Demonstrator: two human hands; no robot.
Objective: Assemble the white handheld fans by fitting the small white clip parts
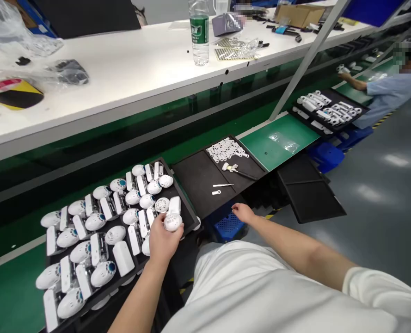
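Head view showed the left hand (pixel 162 243) clasping a white rounded unit (pixel 173 223) at the right end of the black tray (pixel 185 203) — the right hand (pixel 244 212), well apart, hung curled near a blue stool (pixel 228 226) — holding anything, I couldn't tell.

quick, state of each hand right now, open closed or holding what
Left hand: closed around a white rounded piece.
Right hand: curled, nothing visible in its grip; can't tell if fully closed.
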